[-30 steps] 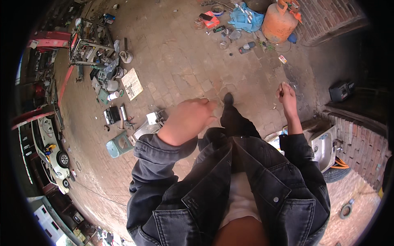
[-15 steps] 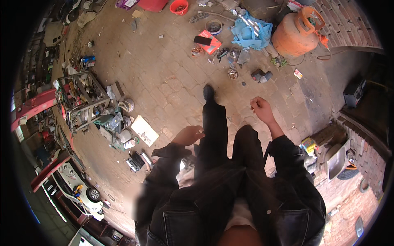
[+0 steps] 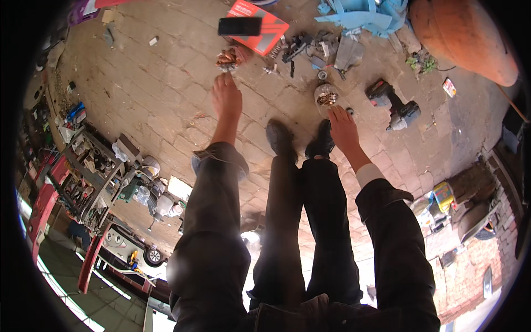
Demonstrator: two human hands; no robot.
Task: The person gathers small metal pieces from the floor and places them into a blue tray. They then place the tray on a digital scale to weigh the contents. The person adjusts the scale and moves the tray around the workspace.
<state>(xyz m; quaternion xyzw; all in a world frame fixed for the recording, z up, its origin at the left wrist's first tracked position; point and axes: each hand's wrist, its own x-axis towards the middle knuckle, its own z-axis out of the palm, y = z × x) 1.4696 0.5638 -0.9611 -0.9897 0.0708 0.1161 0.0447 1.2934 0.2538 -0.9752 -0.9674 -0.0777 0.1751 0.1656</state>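
My left hand (image 3: pixel 225 99) reaches forward with fingers stretched out, its tips at the near edge of a small container of copper-coloured metal pieces (image 3: pixel 229 57). Over on the right, my right hand (image 3: pixel 344 130) extends its fingers to the near rim of a small clear tub (image 3: pixel 327 98) of little metal parts. Whether either hand touches its container, I cannot tell. Nothing shows in either hand. To the right of the tub, a black cordless power tool (image 3: pixel 394 105) lies on the paving.
Ahead are a red box (image 3: pixel 271 33) with a black phone (image 3: pixel 240 26) on it, loose metal parts (image 3: pixel 298 51), a blue plastic bag (image 3: pixel 365 16) and an orange gas cylinder (image 3: pixel 462 39). A cluttered metal rack (image 3: pixel 91 160) stands at left. My shoes (image 3: pixel 279 136) are between my hands.
I have stepped and bent forward, so the floor items look closer. Both hands have reached forward to the two small containers, and both shoes now show side by side.
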